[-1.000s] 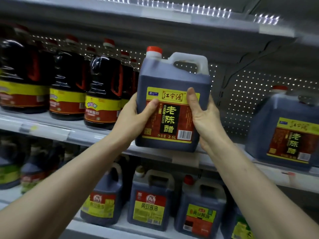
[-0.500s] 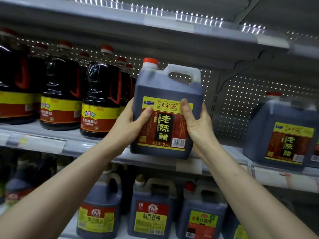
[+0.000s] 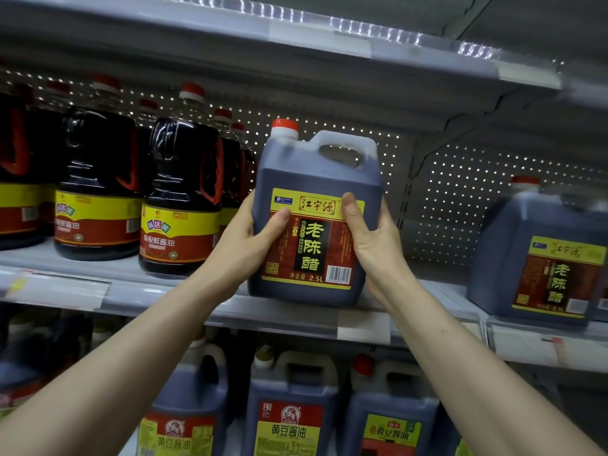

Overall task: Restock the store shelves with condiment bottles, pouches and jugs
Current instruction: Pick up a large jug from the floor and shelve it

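I am clasping the vinegar jug (image 3: 316, 225) between my left hand (image 3: 250, 238) and right hand (image 3: 371, 245) at the front edge of the shelf (image 3: 148, 291); letting go with its base overhanging could send it toppling forward.

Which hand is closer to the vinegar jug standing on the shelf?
Right. The right hand grips the held jug on its side toward the shelf jug; the left hand grips the far side.
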The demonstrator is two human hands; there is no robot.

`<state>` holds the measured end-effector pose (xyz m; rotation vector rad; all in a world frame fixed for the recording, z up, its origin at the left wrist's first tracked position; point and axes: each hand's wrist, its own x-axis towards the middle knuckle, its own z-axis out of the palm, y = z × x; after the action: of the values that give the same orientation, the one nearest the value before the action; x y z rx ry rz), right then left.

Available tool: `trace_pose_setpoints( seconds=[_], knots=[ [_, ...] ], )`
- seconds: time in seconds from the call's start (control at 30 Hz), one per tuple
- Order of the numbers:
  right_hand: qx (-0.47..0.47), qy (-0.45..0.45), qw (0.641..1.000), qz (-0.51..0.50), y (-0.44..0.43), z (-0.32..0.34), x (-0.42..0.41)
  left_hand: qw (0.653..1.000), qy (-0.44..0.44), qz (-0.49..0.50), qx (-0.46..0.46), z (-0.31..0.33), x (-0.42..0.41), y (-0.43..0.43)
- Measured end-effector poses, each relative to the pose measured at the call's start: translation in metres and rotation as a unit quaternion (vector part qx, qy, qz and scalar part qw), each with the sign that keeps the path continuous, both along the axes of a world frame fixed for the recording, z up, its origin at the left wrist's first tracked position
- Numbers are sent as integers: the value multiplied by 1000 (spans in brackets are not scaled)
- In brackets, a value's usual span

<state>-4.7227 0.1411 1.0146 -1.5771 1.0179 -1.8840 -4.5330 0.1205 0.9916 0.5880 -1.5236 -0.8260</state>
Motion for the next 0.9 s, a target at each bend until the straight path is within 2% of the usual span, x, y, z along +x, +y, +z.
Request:
trace_pose_setpoints(
  seconds=[0.9],
  knots=[
    [19,24,999,-39,-38,-7,-6,1000,-12,-11,-22,-8,-7,-46]
  ],
)
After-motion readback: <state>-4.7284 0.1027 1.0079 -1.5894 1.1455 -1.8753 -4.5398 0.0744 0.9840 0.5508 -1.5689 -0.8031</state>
